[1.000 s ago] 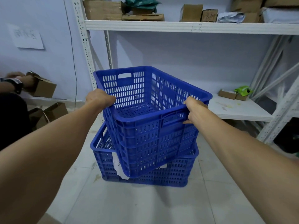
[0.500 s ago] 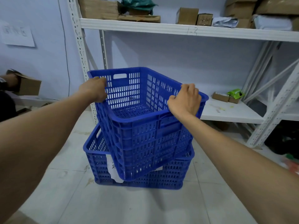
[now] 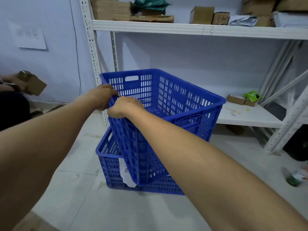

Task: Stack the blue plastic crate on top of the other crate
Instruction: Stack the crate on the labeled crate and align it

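Note:
A blue slotted plastic crate [image 3: 176, 100] sits tilted and turned askew on a second blue crate [image 3: 110, 162] that stands on the floor. The upper crate's near corner hangs over the lower one's front wall, where a white paper label shows. My left hand [image 3: 101, 95] grips the upper crate's rim at its near left corner. My right hand [image 3: 124, 106] grips the same rim right beside it, the two hands almost touching. My right forearm crosses in front of the crates and hides part of both.
White metal shelving [image 3: 200, 30] stands behind the crates, with cardboard boxes [image 3: 201, 15] on top and a green packet [image 3: 251, 95] on the low shelf. Another person at the far left holds a cardboard box [image 3: 33, 83]. A small green jar [image 3: 295, 178] lies on the floor at right.
My right hand left the crate's right rim and crossed over to the near left corner, beside my left hand. The upper crate has stayed tilted on the lower one.

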Available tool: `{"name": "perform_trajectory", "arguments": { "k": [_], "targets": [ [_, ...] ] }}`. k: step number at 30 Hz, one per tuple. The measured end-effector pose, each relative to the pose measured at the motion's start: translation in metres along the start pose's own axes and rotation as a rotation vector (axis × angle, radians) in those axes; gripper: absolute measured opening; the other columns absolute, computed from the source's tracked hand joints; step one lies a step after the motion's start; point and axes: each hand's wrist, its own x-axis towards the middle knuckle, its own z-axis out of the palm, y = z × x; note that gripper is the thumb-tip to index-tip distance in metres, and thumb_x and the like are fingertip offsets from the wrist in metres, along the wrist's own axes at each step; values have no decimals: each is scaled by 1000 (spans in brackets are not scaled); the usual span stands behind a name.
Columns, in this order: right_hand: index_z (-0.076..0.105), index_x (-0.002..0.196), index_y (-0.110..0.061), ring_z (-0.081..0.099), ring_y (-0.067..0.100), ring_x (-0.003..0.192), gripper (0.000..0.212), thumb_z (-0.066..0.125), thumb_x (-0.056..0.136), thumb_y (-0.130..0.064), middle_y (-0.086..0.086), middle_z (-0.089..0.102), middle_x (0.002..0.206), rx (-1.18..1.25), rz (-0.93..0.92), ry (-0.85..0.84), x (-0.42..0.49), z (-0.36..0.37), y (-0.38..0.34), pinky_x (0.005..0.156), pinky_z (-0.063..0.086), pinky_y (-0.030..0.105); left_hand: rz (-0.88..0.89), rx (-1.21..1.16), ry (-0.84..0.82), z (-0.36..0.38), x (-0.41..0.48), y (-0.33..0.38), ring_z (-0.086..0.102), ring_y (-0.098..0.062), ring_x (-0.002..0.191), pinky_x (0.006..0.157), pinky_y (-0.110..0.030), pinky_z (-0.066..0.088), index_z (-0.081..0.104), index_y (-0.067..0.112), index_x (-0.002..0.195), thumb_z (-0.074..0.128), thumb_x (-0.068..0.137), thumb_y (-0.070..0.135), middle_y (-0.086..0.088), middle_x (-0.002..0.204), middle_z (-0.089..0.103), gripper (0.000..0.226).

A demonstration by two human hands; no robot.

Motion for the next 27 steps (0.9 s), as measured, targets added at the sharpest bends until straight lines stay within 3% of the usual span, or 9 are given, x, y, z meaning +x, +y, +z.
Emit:
{"name": "perform_trajectory", "arguments": {
  "k": [3, 8, 11, 15, 23, 27],
  "targets": [
    [53, 136, -11, 57, 30, 113, 53, 75, 90, -27, 10, 58, 127, -81, 76, -23, 1, 8, -5, 75, 46, 38, -29, 17, 0, -1, -4, -2, 39, -32, 142, 112, -52, 42, 47, 27, 148, 77, 84, 14, -7, 154, 41, 71],
    [55, 137, -10, 56, 29, 119, 46, 69, 93, -10, 12, 58, 130, -49, 91, 75, 4, 15, -2, 81, 50, 34, -13, 32, -13, 0, -6, -4, 39, -31, 141, 110, -52, 45, 44, 26, 148, 78, 84, 16, -7, 153, 40, 74],
    [54, 137, -9, 57, 29, 118, 44, 65, 94, -9, 13, 57, 130, -35, 81, 108, 2, 15, -3, 92, 54, 34, -5, 26, -5, 4, -6, -2, 41, -31, 139, 108, -53, 46, 46, 27, 146, 81, 82, 27, -6, 149, 44, 74],
    [54, 137, -9, 57, 28, 117, 46, 68, 92, -7, 14, 54, 131, -42, 84, 101, -2, 11, 2, 80, 51, 32, 4, 26, -16, 2, -6, 2, 41, -30, 139, 108, -51, 47, 47, 27, 146, 82, 80, 31, -5, 147, 45, 75],
    [57, 133, -7, 58, 29, 118, 44, 68, 91, -7, 13, 58, 128, -30, 81, 128, -16, 3, 20, 90, 54, 34, 38, 55, -26, 2, -8, 18, 47, -27, 132, 103, -53, 50, 51, 28, 140, 85, 75, 39, -2, 140, 51, 75],
    [61, 125, -8, 61, 27, 113, 34, 67, 91, -4, 11, 60, 123, -35, 85, 154, -25, -2, 31, 85, 54, 32, 41, 84, -47, -2, -10, 27, 43, -27, 136, 105, -52, 48, 48, 28, 143, 91, 64, 44, -1, 145, 47, 91]
  ]
}}
